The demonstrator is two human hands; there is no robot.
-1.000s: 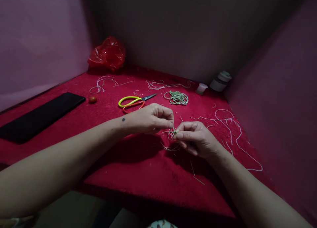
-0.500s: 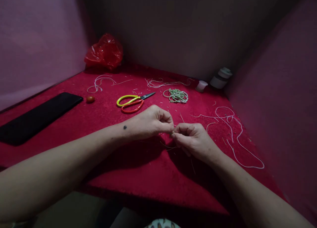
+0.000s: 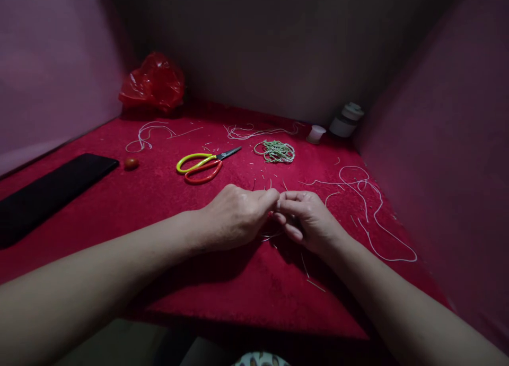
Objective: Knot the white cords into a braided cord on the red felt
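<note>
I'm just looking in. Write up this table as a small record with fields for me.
Hands: left hand and right hand close together, fingers seeming to touch
Held: hidden, cannot tell
Tool: scissors with yellow and red handles
Cord: green-and-white bundle, right of the scissors
Thread: white strand, right side
Back right: small white container, lidded bottle
Back left: red plastic bag
Left: flat black object, small reddish round object

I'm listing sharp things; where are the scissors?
In the head view, the scissors lie on the red cloth, left of the green cord bundle, beyond the left hand.
</note>
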